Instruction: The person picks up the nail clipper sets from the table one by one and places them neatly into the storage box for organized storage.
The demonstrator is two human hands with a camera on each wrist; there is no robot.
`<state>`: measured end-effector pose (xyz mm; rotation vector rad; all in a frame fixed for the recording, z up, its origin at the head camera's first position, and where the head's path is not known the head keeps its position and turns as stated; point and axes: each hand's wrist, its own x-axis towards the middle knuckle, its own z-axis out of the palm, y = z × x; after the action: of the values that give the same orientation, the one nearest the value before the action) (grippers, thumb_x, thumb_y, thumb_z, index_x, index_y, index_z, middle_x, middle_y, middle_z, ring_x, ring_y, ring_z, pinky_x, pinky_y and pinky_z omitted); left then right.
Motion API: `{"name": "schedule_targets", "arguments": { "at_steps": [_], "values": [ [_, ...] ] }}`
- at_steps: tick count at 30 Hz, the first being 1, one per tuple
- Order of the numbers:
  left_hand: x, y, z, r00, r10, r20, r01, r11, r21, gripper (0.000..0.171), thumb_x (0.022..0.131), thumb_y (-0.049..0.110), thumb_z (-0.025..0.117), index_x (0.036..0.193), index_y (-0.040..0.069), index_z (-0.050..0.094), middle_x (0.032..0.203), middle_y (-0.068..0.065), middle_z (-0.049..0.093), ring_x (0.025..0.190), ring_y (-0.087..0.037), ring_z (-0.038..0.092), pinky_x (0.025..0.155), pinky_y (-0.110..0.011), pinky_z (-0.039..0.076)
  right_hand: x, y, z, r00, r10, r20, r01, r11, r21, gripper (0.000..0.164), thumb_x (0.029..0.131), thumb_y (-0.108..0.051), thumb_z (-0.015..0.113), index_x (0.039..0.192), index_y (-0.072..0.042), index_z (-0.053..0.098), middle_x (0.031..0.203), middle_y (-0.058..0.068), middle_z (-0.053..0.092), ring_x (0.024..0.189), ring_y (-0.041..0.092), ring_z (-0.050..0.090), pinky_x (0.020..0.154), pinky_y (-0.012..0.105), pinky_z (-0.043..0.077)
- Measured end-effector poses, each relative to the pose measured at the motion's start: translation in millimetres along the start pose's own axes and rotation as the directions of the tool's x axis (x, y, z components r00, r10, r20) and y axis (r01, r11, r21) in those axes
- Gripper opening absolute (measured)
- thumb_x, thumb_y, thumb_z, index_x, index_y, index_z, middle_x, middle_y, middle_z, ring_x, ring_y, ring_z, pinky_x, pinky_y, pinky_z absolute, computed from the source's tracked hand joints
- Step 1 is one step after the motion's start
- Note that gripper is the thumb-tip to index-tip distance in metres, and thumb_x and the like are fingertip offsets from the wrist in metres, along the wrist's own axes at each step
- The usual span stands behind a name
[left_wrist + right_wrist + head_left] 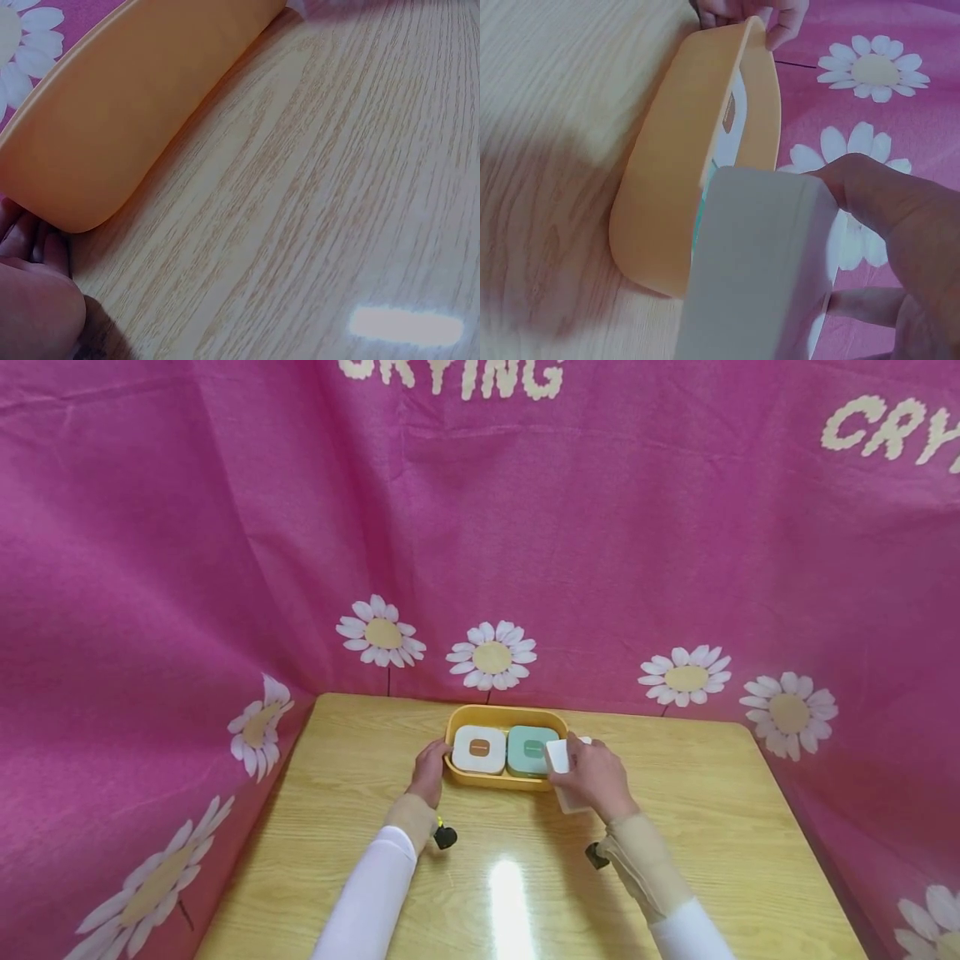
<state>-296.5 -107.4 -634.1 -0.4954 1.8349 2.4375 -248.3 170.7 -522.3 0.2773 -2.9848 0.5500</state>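
A yellow storage bin (498,782) sits near the table's far edge. Inside it, side by side, lie a white square box (467,762) with a brown label on the left and a green square box (521,766) on the right. My left hand (429,772) grips the bin's left end, a digit over the rim in the right wrist view. A white box (750,247), tilted, is pinched between the thumb and fingers of my right hand (600,777). It is held up by the bin's right end and overlaps the green box in the head view.
The wooden table (360,735) carries the bin. A pink cloth (585,568) with printed daisies hangs behind the table and on both sides, close to the bin's back. Light glares off the tabletop in front.
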Motion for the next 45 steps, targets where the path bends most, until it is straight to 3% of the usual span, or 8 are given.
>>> {"name": "schedule_targets", "arguments": {
  "at_steps": [4,6,11,19,24,30,39,45],
  "values": [
    [1.2,-0.6,-1.7,1.000,0.002,0.003,-0.002,1.000,0.009,0.049,0.096,0.007,0.050,0.141,-0.013,0.056,0.150,-0.028,0.052,0.145,-0.034,0.042,0.124,-0.043,0.032,6.4,-7.7,0.0,1.000,-0.011,-0.013,0.011,1.000,0.009,0.046,0.075,-0.033,0.084,0.104,-0.002,0.066,0.071,0.008,0.056,0.078,0.029,0.057,0.059,0.045,0.049],
    [2.0,-0.9,-2.5,1.000,0.006,0.004,-0.006,1.000,0.014,0.049,0.096,0.008,0.050,0.141,-0.013,0.057,0.151,-0.027,0.052,0.146,-0.034,0.042,0.124,-0.043,0.031,10.0,-13.2,-0.1,1.000,-0.013,-0.009,0.013,1.000,0.013,0.042,0.075,-0.034,0.085,0.095,-0.005,0.061,0.072,0.008,0.054,0.077,0.029,0.056,0.058,0.044,0.048],
    [2.0,-0.5,-3.8,1.000,0.009,0.016,-0.009,1.000,0.010,0.049,0.097,0.008,0.050,0.141,-0.013,0.056,0.151,-0.028,0.052,0.146,-0.035,0.041,0.124,-0.044,0.030,19.7,-28.8,-1.4,0.999,-0.034,-0.006,0.034,0.999,0.021,0.048,0.075,-0.037,0.085,0.105,-0.005,0.064,0.077,0.010,0.055,0.079,0.030,0.057,0.059,0.046,0.051],
    [3.8,-4.2,-4.2,1.000,0.008,0.029,-0.008,1.000,0.002,0.049,0.096,0.010,0.050,0.139,-0.012,0.058,0.148,-0.027,0.054,0.144,-0.034,0.044,0.123,-0.042,0.032,36.7,-40.6,5.2,0.999,-0.005,0.035,0.003,0.999,0.043,0.040,0.076,-0.037,0.084,0.083,-0.010,0.056,0.078,0.009,0.052,0.078,0.027,0.054,0.056,0.039,0.045],
    [-1.3,2.1,-3.0,1.000,0.012,0.027,-0.012,1.000,0.002,0.049,0.099,0.008,0.048,0.142,-0.014,0.054,0.152,-0.030,0.049,0.146,-0.035,0.040,0.125,-0.044,0.029,49.5,-45.2,10.6,1.000,0.007,0.026,-0.009,0.998,0.064,0.041,0.077,-0.037,0.085,0.085,-0.009,0.057,0.079,0.009,0.055,0.080,0.028,0.056,0.057,0.043,0.048],
    [-0.4,3.2,-2.8,1.000,0.009,0.013,-0.009,1.000,0.024,0.047,0.099,0.009,0.049,0.141,-0.012,0.056,0.150,-0.028,0.052,0.143,-0.032,0.042,0.123,-0.043,0.030,63.1,-50.3,17.2,0.999,0.043,0.022,-0.044,0.997,0.069,0.050,0.077,-0.043,0.087,0.099,-0.005,0.063,0.088,0.013,0.060,0.082,0.032,0.062,0.066,0.050,0.054],
    [-4.1,4.5,0.2,1.000,0.010,0.008,-0.010,0.999,0.034,0.048,0.099,0.008,0.049,0.141,-0.012,0.057,0.151,-0.027,0.052,0.145,-0.034,0.042,0.123,-0.043,0.031,71.6,-51.0,28.4,0.990,0.129,0.061,-0.131,0.991,0.031,0.053,0.076,-0.051,0.087,0.091,-0.010,0.058,0.096,0.016,0.058,0.085,0.035,0.064,0.071,0.052,0.056],
    [-3.3,1.8,-1.2,1.000,0.006,0.012,-0.006,1.000,0.024,0.048,0.098,0.008,0.049,0.141,-0.012,0.057,0.150,-0.028,0.052,0.144,-0.033,0.043,0.123,-0.043,0.031,80.1,-50.4,37.6,0.984,0.166,0.069,-0.165,0.986,-0.013,0.060,0.077,-0.054,0.087,0.101,-0.005,0.061,0.101,0.021,0.060,0.088,0.040,0.066,0.074,0.054,0.057]
  ]
}}
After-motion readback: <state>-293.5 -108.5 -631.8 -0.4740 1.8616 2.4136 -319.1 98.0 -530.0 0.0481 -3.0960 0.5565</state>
